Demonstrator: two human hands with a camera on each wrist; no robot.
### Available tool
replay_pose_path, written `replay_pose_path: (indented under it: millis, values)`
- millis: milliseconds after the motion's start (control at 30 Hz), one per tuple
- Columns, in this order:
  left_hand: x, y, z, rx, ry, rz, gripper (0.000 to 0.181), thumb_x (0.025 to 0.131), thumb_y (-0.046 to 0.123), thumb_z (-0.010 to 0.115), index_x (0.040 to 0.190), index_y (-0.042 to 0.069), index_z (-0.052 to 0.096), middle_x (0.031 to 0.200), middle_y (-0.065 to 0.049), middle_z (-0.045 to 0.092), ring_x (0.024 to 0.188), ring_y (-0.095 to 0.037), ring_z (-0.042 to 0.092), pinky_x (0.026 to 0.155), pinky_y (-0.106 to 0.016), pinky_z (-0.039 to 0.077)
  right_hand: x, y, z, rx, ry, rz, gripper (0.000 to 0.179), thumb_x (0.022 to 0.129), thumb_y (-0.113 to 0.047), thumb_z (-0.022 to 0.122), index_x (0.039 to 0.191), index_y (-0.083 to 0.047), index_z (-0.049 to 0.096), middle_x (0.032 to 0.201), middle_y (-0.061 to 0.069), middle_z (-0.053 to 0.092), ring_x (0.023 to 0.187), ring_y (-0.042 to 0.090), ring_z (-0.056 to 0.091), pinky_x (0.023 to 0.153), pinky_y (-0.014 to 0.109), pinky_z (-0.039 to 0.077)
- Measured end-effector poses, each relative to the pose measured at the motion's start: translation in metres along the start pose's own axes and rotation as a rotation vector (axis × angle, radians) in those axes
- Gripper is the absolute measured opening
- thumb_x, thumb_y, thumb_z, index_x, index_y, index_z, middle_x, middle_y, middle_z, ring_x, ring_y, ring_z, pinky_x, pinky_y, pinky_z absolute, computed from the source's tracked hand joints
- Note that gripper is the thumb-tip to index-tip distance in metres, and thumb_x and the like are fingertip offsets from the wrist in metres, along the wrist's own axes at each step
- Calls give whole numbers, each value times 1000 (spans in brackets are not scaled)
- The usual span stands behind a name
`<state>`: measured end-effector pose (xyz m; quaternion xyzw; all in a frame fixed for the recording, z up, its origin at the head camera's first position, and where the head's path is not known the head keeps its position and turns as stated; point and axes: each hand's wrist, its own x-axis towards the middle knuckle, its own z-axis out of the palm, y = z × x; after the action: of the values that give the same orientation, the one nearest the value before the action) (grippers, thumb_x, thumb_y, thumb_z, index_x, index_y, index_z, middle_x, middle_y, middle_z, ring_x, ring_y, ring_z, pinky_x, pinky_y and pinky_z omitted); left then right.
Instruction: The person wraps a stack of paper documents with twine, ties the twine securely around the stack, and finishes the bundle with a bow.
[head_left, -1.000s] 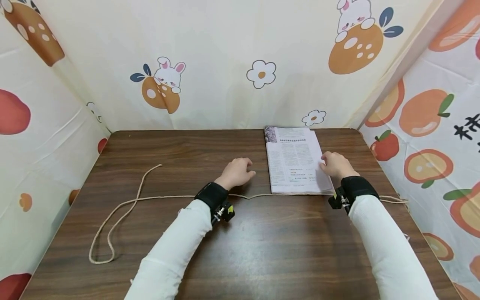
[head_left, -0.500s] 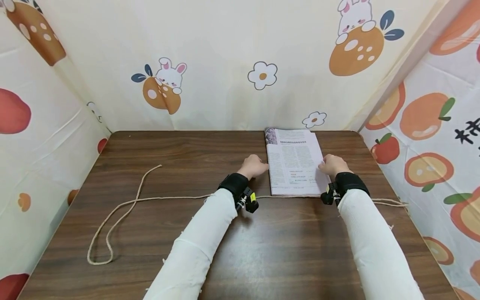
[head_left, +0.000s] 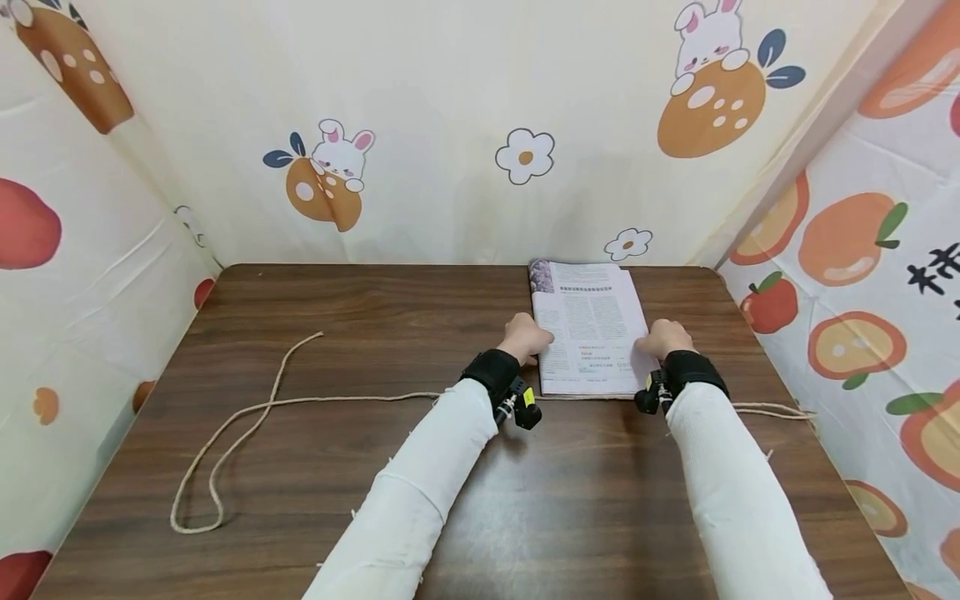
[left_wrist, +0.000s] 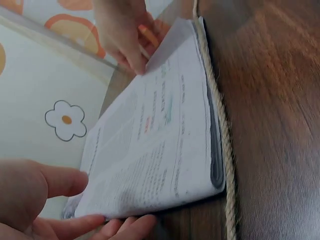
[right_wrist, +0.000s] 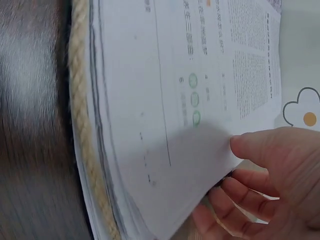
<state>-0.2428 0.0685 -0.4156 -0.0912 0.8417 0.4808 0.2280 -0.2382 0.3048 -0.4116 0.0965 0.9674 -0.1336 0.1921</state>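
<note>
Where the dark wood-grain table (head_left: 300, 467) meets the patterned back cloth (head_left: 442, 83), one paper stack (head_left: 588, 325) lies flat, right of centre, its near edge facing the person. Two bare hands flank it. The left hand (head_left: 527, 337) sits at the left edge, thumb and fingers parted, the thumb above the sheets and the fingertips beside and below the rim; whether it bears any weight I cannot tell. The right hand (head_left: 666, 338) holds the opposite edge lightly, thumb on top, fingers bent against the side. The stack is thin, oblong and layered, with small print, green and orange marks, and a rounded fold showing at one near corner. One pale rope (head_left: 330, 400), coarse and twisted, passes along its near edge; to the left it bends into a long narrow loop, crossing itself, while two strands show side by side near the right table edge. Two white ribbed sleeves (head_left: 738, 492) end in two black wristbands (head_left: 491, 373), each carrying a small dark camera (head_left: 527, 410). Two outlined flowers (head_left: 524, 157) decorate the smooth cream cloth.
</note>
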Motion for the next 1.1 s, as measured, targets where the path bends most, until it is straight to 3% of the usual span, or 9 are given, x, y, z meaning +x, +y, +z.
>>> replay_pose_path:
  millis: [100,267,333,433,567,700,900,1100]
  values:
    - [0,-1,2,-31,20,0,26,86,8,58,109,-4,55,115,-20,52,96,-30,56,63,-33,55,0,-4,4,22,23,12,39,82,-17,50,104,15,55,93,28,54,78,35,52,63,39,44]
    - [1,-6,2,-47,71,2,32,86,4,54,119,3,58,128,-17,47,108,-30,50,60,-30,54,-3,-15,6,59,44,15,39,84,-18,47,104,15,55,97,29,56,80,36,52,68,43,45]
    - [2,-7,2,-45,91,10,37,86,5,54,122,6,57,129,-17,48,101,-28,57,58,-29,54,-4,-17,6,72,47,13,40,86,-19,46,105,15,55,98,30,56,81,36,52,70,44,45]
    - [3,-9,2,-33,112,17,35,84,7,57,118,6,60,124,-16,54,78,-22,67,57,-28,54,-3,-20,5,107,41,13,41,87,-19,46,106,16,54,100,30,56,82,35,51,70,43,45]
    - [4,-11,2,-40,135,-2,29,81,9,62,110,5,64,113,-16,60,60,-17,67,56,-26,53,3,-16,5,179,8,18,41,87,-17,45,109,17,52,104,29,55,84,33,50,71,40,44]
    - [6,-12,4,-79,136,-28,27,79,8,65,107,5,65,108,-16,60,56,-15,65,53,-24,52,9,-8,4,265,-44,17,43,87,-16,44,112,18,50,105,29,54,85,31,51,73,38,44]
    - [11,-10,6,-213,88,-43,29,78,2,67,106,1,64,110,-17,55,57,-15,63,55,-24,53,15,0,1,408,-142,24,46,89,-16,43,122,16,43,110,27,52,89,28,54,75,33,44]
    - [14,-3,8,-289,75,-39,29,79,1,67,108,1,64,115,-17,52,54,-12,59,58,-25,53,13,1,-3,559,-169,49,49,92,-13,44,133,12,32,121,27,48,93,24,56,74,31,47]
